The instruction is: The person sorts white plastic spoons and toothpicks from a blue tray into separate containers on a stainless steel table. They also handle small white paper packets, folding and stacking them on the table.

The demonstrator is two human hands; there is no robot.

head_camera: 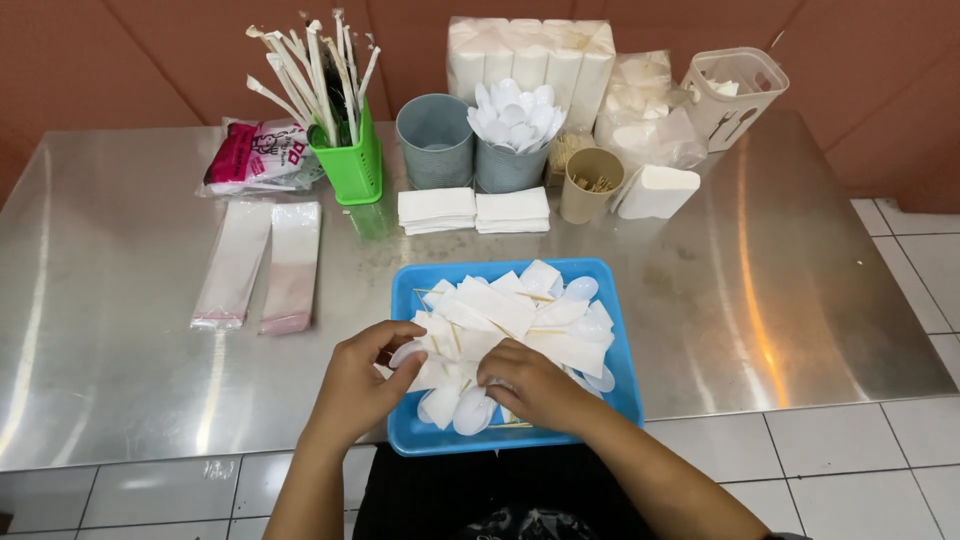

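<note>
One blue tray (615, 330) sits at the near edge of the steel table (120, 330), heaped with white napkins (500, 310), plastic spoons (473, 412) and toothpicks; behind the tray stand two napkin stacks (473, 209) and four cups; the left hand (358, 385) pinches a spoon and napkin at the tray's left rim; the right hand (530, 385) rests curled on the heap; bare steel lies right of the tray.

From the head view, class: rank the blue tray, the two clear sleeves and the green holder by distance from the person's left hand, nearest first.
1. Blue tray: the left hand rests at its left edge.
2. Clear sleeves: flat on the table, up and left of the hand.
3. Green holder: farther back, near the wall, full of wrapped sticks.
</note>
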